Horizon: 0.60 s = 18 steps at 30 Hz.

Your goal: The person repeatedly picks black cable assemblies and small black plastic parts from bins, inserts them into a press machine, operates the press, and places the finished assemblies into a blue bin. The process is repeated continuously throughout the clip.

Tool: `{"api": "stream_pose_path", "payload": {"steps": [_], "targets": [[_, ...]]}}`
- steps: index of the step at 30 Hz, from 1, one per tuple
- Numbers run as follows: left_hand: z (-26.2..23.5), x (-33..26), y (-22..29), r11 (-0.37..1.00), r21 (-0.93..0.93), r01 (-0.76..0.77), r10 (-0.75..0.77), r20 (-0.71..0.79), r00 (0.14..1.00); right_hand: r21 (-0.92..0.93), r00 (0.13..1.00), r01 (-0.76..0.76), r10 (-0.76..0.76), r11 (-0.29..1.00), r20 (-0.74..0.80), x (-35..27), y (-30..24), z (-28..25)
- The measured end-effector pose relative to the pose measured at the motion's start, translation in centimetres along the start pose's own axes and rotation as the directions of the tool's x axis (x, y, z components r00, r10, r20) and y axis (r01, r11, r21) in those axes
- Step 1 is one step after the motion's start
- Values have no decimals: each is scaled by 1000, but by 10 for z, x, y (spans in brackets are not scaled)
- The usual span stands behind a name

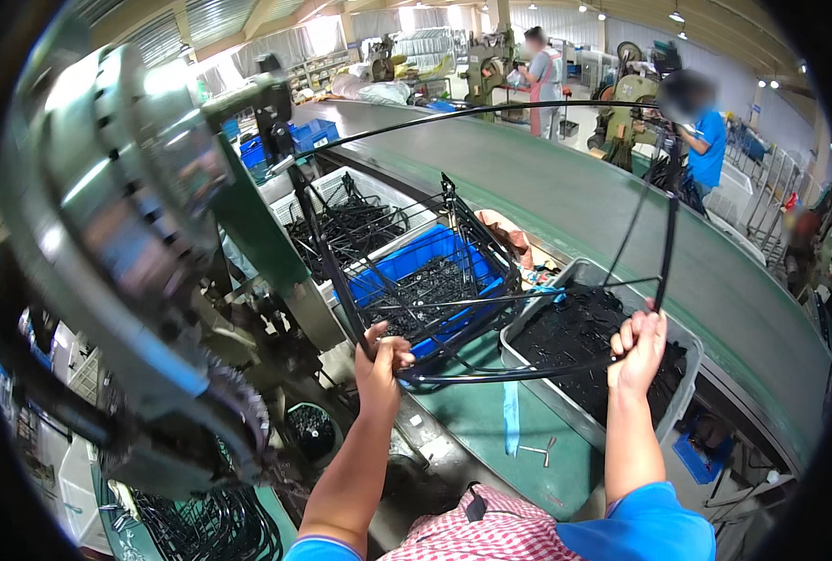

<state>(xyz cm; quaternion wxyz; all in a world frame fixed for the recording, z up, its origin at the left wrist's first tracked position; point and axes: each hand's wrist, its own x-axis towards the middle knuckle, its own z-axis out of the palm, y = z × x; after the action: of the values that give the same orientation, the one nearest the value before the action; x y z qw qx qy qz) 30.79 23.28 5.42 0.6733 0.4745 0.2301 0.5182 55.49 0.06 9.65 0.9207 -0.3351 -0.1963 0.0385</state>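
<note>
A large black tubular frame point(514, 376) is held up in front of me by both hands, with thin black rods running across it. My left hand point(381, 363) is closed around its lower left corner, near the blue crate point(491, 304) of small black parts. At the lower right corner, my right hand point(638, 352) grips the tube above a grey bin point(685, 397) of flat black pieces. The upper left of the frame reaches close to the metal machine point(271, 122). Its upper edge arches across the view of the green conveyor belt point(528, 159).
Heavy machinery with a big wheel point(79, 159) fills the left side. A white crate point(406, 201) of black rods stands behind the blue one. A T-shaped wrench point(544, 453) lies on the green bench point(463, 439). Two people work beyond the belt.
</note>
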Motion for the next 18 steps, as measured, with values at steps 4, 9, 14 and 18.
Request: {"api": "stream_pose_path", "payload": {"steps": [4, 9, 14, 18], "targets": [[-28, 35, -8, 972, 207, -109, 136, -119, 984, -194, 968, -241, 223, 951, -112, 51, 79, 34], [-65, 80, -54, 863, 502, -59, 181, -197, 964, -560, 989, -91, 141, 824, 46, 128, 225, 34], [-106, 121, -101, 476, 873, -109, 239, -9, 971, -938, 918, 197, 283, 286, 279, 166, 330, 15], [-99, 116, -110, 405, 912, -60, 172, -11, 985, -973, 923, 226, 309, 46, 229, 143, 358, 4]]}}
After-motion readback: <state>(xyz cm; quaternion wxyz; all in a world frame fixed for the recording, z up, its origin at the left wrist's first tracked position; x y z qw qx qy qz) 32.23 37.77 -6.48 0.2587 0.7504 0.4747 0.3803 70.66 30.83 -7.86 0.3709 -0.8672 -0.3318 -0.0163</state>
